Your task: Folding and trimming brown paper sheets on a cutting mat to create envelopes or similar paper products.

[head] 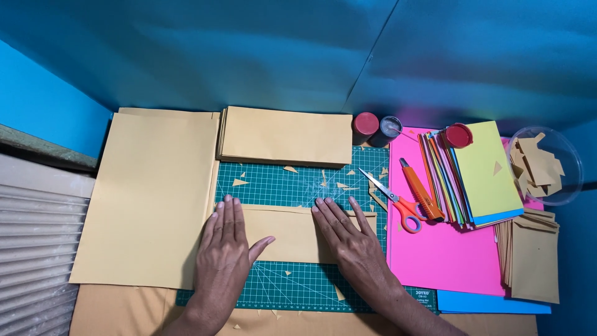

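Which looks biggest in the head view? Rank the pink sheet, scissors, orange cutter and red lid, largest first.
1. pink sheet
2. scissors and orange cutter: too alike to rank
3. red lid

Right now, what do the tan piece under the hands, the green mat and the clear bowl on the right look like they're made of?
Tan piece: looks like matte kraft paper, thin, folded flat, with a crisp crease along the top. Green mat: probably a rubbery vinyl cutting mat, dull, with printed white grid lines. Clear bowl: transparent, likely plastic, possibly glass; tan scraps show through its wall. The left hand and right hand press flat on the paper.
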